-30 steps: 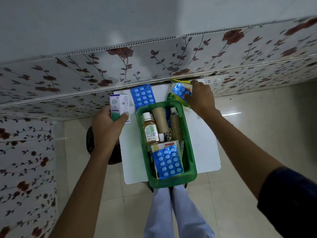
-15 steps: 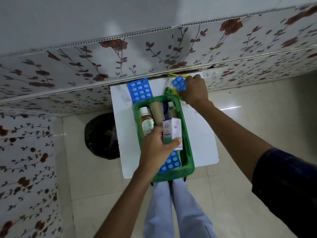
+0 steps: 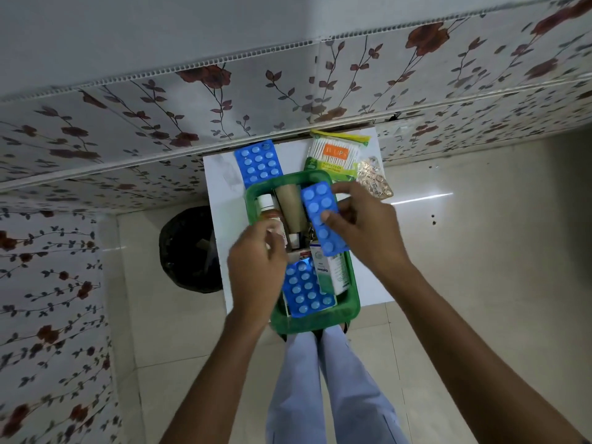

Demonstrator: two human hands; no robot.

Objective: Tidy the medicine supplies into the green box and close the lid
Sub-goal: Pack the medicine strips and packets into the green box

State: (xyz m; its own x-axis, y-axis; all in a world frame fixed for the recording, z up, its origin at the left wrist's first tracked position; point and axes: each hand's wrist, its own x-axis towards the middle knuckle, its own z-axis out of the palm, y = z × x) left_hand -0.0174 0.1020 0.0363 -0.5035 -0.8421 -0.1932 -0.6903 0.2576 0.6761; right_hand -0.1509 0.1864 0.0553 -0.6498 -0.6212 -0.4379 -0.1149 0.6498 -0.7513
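A lidless green box sits on a small white table. Inside it lie a bottle, a brown roll, a white and green carton and a blue blister pack. My right hand holds another blue blister pack over the box. My left hand hovers above the box's left side, fingers curled, with nothing visible in it. On the table beyond the box lie a third blue blister pack, a cotton swab packet and a golden pill strip.
A dark waste bin stands on the tiled floor left of the table. A floral-patterned wall runs behind the table. My legs are below the box's near edge.
My left hand has let go of the carton, which now lies in the box. My right hand has carried the blue blister pack from the table's far edge to above the box.
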